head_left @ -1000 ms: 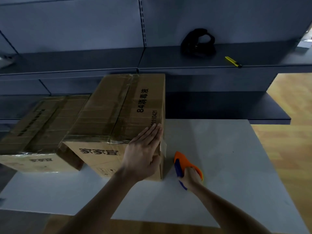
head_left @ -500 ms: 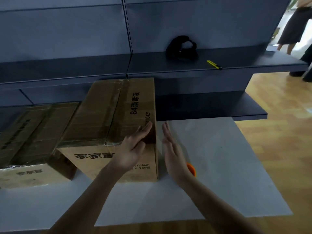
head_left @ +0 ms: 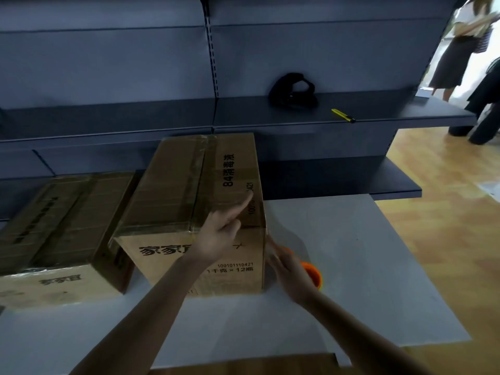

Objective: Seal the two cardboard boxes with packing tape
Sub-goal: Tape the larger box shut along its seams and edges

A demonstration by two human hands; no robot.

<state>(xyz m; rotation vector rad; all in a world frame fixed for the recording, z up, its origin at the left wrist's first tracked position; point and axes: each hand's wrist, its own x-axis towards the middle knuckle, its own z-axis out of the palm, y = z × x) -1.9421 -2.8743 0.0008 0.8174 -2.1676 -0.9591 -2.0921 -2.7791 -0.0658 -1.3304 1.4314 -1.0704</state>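
Between both hands (head_left: 219, 236) (head_left: 288, 269), right box (head_left: 194, 190).

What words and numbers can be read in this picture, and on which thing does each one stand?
"84消毒液": top of the right box.
"家家宜", last character partly behind the left hand: front of the right box.
"100101110421": front of the right box.
"1千克 × 12瓶": front of the right box, first character partly hidden.
Number along the top edge: partly covered by a finger.
Print on the left box: too blurred to read.
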